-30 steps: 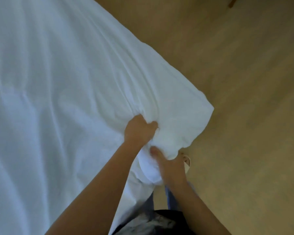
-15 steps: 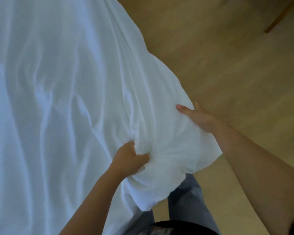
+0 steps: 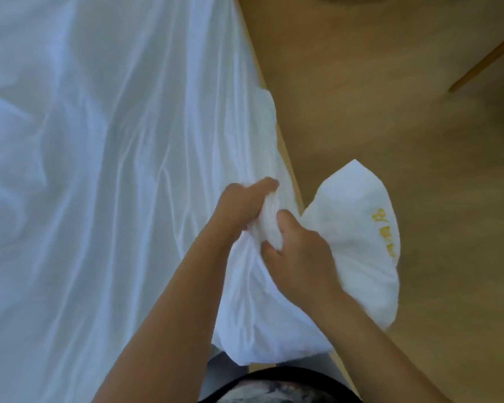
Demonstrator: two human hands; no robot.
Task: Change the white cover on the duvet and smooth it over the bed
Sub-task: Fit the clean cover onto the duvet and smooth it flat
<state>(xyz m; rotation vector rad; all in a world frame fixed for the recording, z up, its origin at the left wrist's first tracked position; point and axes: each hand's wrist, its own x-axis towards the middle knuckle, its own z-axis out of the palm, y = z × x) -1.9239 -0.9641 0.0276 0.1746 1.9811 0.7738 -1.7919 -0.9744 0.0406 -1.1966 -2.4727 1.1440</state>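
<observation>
The white duvet cover (image 3: 105, 175) lies rumpled over the bed and fills the left and middle of the head view. Its near right corner (image 3: 358, 245), with yellow lettering on it, hangs off the bed's edge over the floor. My left hand (image 3: 239, 205) grips a bunch of the white cloth just inside that corner. My right hand (image 3: 300, 254) is curled round the same bunch from the right, thumb toward the left hand. Both forearms reach in from the bottom of the view.
A wooden floor (image 3: 390, 97) runs along the bed's right side. The bed's wooden edge (image 3: 285, 158) shows beside the cloth. A slanted wooden furniture leg (image 3: 483, 59) stands at the far right. My own clothing (image 3: 277, 385) shows at the bottom.
My right hand came off the outer side of the corner and now grips the bunched cloth next to my left hand. The corner with yellow lettering has swung out to the right.
</observation>
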